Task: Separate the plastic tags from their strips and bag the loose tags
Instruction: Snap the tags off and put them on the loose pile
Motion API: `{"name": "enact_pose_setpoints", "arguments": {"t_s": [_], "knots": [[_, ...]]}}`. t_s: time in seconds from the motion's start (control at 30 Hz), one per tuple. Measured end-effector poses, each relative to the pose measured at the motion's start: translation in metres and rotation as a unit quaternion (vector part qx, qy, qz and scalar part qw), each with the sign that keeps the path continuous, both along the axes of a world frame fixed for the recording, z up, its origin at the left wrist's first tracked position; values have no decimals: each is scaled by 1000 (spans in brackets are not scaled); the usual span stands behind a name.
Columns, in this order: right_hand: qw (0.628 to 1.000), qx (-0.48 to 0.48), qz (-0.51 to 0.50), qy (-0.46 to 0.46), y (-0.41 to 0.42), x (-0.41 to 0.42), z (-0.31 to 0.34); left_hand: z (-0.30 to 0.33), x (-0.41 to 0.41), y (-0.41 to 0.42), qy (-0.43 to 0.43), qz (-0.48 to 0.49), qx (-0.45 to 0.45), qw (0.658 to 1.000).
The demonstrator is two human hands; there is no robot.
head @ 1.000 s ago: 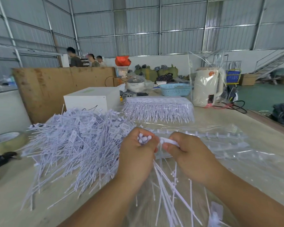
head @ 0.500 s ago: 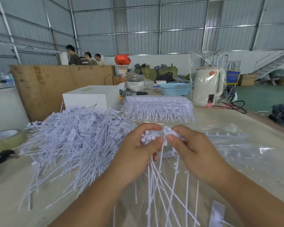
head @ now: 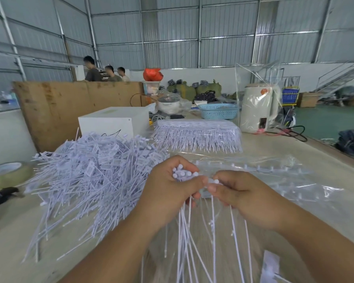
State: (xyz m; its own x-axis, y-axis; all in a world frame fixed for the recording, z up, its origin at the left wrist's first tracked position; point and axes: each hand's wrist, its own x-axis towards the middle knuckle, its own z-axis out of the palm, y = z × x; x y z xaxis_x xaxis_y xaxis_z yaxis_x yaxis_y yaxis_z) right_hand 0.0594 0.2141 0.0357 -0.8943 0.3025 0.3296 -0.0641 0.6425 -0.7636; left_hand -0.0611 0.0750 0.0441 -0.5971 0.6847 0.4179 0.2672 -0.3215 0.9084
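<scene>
My left hand (head: pixel 168 188) grips a bundle of loose white plastic tags (head: pixel 183 174), their round heads sticking up out of the fist and their thin tails hanging down toward me. My right hand (head: pixel 236 190) pinches one tag head (head: pixel 213 181) between thumb and fingertips, right beside the left hand. A clear plastic bag (head: pixel 294 186) lies flat on the table under and beyond both hands, with bare strips (head: pixel 260 167) on it. A big heap of loose tags (head: pixel 90 172) lies to the left. A stack of unseparated tag strips (head: pixel 196 133) sits further back.
A tape roll (head: pixel 6 174) and a dark tool (head: pixel 2 196) lie at the left edge. Behind stand a white box (head: pixel 112 121), a blue basket (head: pixel 219 111), a bagged white kettle (head: pixel 260 107) and a wooden board (head: pixel 70 107). Three people stand far back.
Both hands rose slightly and then came back down. The right hand's pinch moved in close against the left hand's bundle. The hanging tails swung.
</scene>
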Motion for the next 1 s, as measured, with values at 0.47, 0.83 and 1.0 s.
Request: {"name": "enact_pose_setpoints", "arguments": {"t_s": [0.47,0.83,1.0], "knots": [[959,108,-209,155,-28,-18,-1,-1,7,13,-226,117,97,962],[993,98,-32,63,-11,-12,-4,1,3,3,-94,-17,2,995],[992,118,-18,42,-14,-11,-3,4,4,-2,-100,-80,-15,992]]}}
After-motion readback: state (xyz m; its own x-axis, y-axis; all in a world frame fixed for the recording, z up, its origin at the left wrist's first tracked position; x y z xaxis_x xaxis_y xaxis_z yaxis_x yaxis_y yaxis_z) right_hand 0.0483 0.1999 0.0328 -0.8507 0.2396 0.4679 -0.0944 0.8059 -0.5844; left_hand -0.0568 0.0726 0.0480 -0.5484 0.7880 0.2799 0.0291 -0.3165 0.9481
